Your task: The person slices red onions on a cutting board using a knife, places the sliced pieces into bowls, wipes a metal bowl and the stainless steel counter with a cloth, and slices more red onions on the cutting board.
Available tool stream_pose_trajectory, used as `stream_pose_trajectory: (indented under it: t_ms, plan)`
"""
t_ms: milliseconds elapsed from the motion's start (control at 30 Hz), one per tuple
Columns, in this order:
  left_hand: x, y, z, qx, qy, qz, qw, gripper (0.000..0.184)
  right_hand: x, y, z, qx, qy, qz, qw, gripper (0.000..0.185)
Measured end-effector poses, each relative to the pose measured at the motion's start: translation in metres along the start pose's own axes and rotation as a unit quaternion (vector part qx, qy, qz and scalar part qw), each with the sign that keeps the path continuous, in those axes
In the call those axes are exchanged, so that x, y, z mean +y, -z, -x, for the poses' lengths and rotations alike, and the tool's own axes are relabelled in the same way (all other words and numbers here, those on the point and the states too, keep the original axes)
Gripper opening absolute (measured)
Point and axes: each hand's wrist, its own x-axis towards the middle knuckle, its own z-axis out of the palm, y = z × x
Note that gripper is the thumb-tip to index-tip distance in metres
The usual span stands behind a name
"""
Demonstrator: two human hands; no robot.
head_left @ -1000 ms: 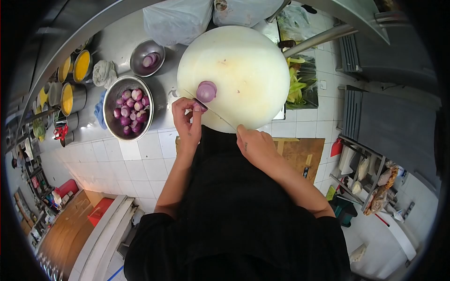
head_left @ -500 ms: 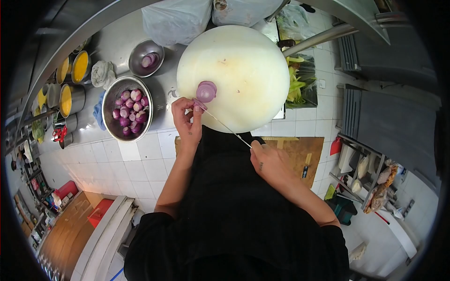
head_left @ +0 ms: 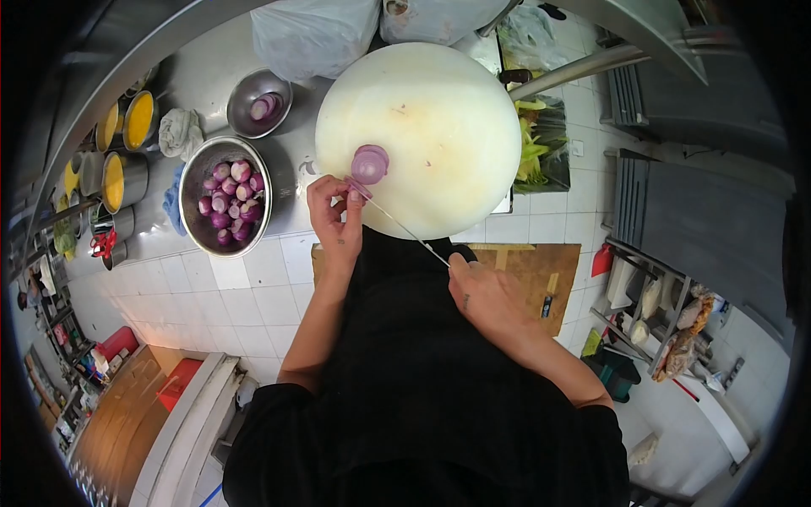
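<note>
Knife [head_left: 410, 230]: a second ago its blade lay across the near-left edge of the round board [head_left: 439, 127], tip out past the onion piece [head_left: 359, 188]; now it has been drawn back, the front end at the piece and the rear beyond the board's near edge.
Right hand [head_left: 486, 296]: closed around the knife's handle; it has moved from the board's near edge to a spot off it, closer to the body.
Left hand [head_left: 335, 211]: pinching the onion piece between thumb and fingertips at the board's near-left edge, its place nearly unchanged.
Stroke: the change looks like a pull along the piece; whether the blade has parted it, or touches it now, cannot be told.
Sliced onion [head_left: 370, 165]: lies flat on the board's left part, just beyond the left fingertips, unmoved.
Large bowl [head_left: 215, 150]: left of the board, holding whole-looking onions [head_left: 244, 191].
Small bowl [head_left: 245, 93]: left of the board's far half, with a few slices [head_left: 265, 106] inside.
</note>
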Motion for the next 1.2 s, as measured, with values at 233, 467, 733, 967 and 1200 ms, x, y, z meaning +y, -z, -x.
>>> stream_pose_trajectory:
  t_ms: [233, 467, 733, 967, 1200]
  plan:
    - [0.004, -0.002, -0.003, 0.021, 0.004, 0.011, 1.0, 0.015, -0.004, 0.001, -0.012, -0.021, -0.012, -0.006, 1.0, 0.01]
    - [0.001, -0.001, -0.004, 0.023, 0.007, 0.021, 0.999, 0.015, -0.001, -0.011, -0.025, -0.011, -0.004, -0.012, 1.0, 0.009]
    - [0.001, 0.001, -0.007, 0.032, 0.023, 0.02, 0.999, 0.013, 0.0, -0.018, -0.039, -0.002, 0.01, -0.002, 1.0, 0.013]
    - [-0.001, 0.003, -0.007, 0.025, 0.019, 0.009, 0.999, 0.014, -0.002, -0.021, -0.05, -0.021, -0.008, -0.014, 1.0, 0.014]
    - [0.005, 0.004, -0.005, 0.029, 0.031, -0.017, 0.999, 0.012, 0.014, -0.042, -0.064, -0.002, -0.001, -0.019, 1.0, 0.015]
